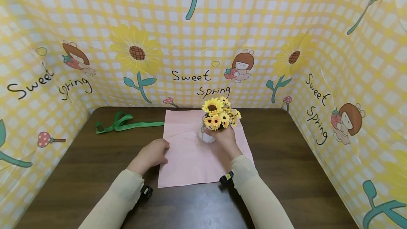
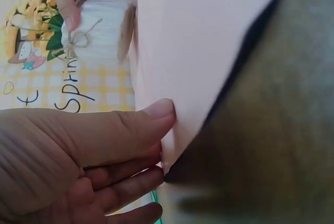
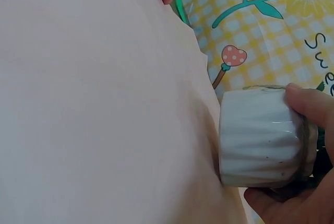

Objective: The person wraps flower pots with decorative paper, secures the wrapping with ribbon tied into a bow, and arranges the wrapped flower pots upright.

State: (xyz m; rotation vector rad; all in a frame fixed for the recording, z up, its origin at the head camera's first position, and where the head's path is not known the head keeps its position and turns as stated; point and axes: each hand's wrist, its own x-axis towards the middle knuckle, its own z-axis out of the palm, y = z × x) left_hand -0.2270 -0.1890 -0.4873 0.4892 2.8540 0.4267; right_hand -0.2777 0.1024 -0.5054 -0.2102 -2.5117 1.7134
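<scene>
A pink sheet of paper (image 1: 190,165) lies flat on the table. My left hand (image 1: 150,155) is at its left edge, and in the left wrist view the thumb (image 2: 160,110) lies over the paper with the fingers beneath, pinching the edge. My right hand (image 1: 226,140) grips a small white pot (image 3: 261,138) around its upper part. Yellow artificial sunflowers (image 1: 219,114) fill the pot, and a twine bow (image 2: 79,38) is tied round it. The pot is upright over the paper's back right part; whether its base touches the paper I cannot tell.
A green ribbon (image 1: 140,125) with a loop lies at the back left of the dark wooden table (image 1: 79,172), its right end reaching the paper. Yellow checked cloth (image 1: 178,45) with printed flowers walls the table at the back and both sides.
</scene>
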